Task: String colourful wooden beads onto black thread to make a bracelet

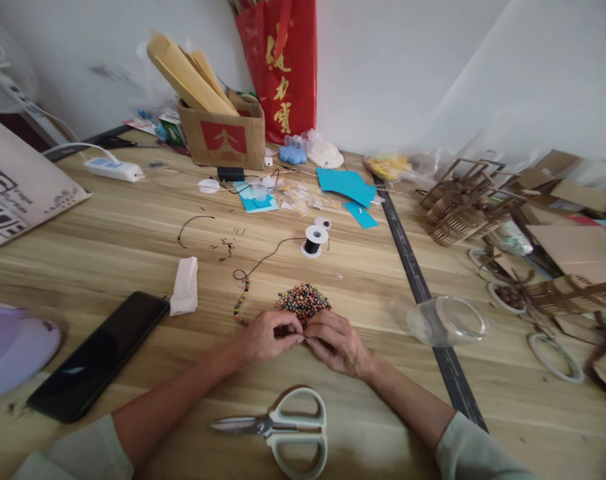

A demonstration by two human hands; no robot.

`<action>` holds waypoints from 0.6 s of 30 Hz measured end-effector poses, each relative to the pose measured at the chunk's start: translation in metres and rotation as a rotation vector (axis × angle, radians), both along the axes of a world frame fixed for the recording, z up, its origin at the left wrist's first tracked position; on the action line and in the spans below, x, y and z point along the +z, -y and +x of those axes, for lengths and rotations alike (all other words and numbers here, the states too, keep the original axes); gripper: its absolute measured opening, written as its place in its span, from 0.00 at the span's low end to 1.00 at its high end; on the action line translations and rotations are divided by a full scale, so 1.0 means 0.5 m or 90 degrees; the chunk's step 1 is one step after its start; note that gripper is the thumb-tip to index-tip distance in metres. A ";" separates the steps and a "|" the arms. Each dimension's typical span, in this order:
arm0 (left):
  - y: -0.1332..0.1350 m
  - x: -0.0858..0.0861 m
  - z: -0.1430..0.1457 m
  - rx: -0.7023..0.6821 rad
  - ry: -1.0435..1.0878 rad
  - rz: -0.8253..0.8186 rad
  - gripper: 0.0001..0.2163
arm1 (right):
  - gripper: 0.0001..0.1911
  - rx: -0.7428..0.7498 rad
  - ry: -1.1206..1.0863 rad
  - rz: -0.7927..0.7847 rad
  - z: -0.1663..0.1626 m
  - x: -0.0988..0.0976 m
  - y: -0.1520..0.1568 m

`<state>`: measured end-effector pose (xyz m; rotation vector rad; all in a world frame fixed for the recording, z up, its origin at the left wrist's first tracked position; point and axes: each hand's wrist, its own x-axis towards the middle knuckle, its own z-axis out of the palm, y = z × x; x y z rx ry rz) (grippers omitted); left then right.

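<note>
Passable: tabletop (370,283) strip right of frame center, between bead pile (303,299) and clear jar (445,321); also left of center, between white tissue (184,287) and bead strand (239,307). In the way: scissors (269,425) bottom center, phone (100,357) lower left, spool (313,247) and trailing cord (273,253) mid-frame.

Left of the left hand (275,333) lies a black phone (100,357), a folded white paper (184,287) just beside it. Well beyond that hand stand a cardboard box (226,141) with tan envelopes (187,73) and, next to it, a red bag (283,83). Past the right hand (340,343) lie blue sheets (345,185); well off to its right sit slatted baskets (453,217)
</note>
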<state>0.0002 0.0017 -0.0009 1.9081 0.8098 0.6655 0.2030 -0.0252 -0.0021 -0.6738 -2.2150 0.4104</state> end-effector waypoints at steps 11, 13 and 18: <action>0.003 0.008 0.000 0.028 -0.018 -0.010 0.04 | 0.05 -0.029 -0.036 -0.028 0.003 -0.004 -0.001; 0.003 0.010 -0.001 0.025 -0.020 -0.007 0.04 | 0.04 -0.030 -0.043 -0.036 0.004 -0.004 -0.001; 0.003 0.009 -0.001 0.019 -0.005 -0.008 0.05 | 0.04 -0.020 -0.057 -0.055 0.007 -0.007 -0.001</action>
